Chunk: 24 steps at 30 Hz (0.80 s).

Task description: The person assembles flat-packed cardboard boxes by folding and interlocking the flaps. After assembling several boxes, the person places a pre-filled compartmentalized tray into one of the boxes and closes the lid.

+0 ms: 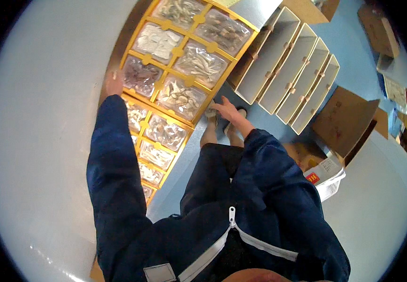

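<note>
A yellow crate (191,125) divided into compartments holds clear plastic packs. Its packs show pale slices (157,43), thin whitish strips (200,64) and dark brownish pieces (141,76), which look like mushrooms. My left hand (113,83) is at the crate's left edge, beside the pack of dark pieces. It is blurred, and its grip cannot be made out. To the right of the crate, my right hand (227,110) hangs in the air with thumb and finger apart, holding nothing. A second yellow crate (162,180) with similar packs adjoins the first on the near side.
Several long, pale open bins (279,70) stand in a row at the upper right. An open cardboard box (347,117) lies right of me, with white printed packaging (328,181) beside it. A pale wall-like surface (48,141) fills the left side. Blue floor (354,61) shows beyond the bins.
</note>
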Motion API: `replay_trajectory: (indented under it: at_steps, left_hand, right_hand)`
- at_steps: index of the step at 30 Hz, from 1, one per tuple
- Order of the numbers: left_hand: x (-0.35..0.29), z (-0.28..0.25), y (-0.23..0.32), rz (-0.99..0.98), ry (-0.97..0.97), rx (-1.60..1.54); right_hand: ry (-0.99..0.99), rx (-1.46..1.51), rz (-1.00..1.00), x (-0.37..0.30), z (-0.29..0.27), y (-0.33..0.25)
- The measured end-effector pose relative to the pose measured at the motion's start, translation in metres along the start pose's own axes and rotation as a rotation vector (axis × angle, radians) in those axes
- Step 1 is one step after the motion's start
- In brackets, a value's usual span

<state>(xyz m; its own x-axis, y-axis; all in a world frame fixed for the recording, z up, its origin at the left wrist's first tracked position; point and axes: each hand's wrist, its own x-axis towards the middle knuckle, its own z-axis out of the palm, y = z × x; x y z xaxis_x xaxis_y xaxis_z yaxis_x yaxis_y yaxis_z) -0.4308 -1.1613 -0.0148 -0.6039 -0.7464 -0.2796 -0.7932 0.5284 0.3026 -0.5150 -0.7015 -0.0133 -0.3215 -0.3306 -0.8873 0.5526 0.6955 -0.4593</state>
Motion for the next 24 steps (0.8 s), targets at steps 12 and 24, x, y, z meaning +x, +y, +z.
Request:
replay_trajectory:
  at_steps: [12, 24]
  left_hand:
    - [0.076, 0.025, -0.026, 0.179, -0.278, -0.025]
    - [0.059, 0.024, -0.003, -0.190, -0.416, -0.196]
  right_hand:
    - [0.179, 0.046, -0.121, 0.029, 0.041, -0.023]
    - [0.316, 0.137, -0.060, 0.012, 0.043, -0.041]
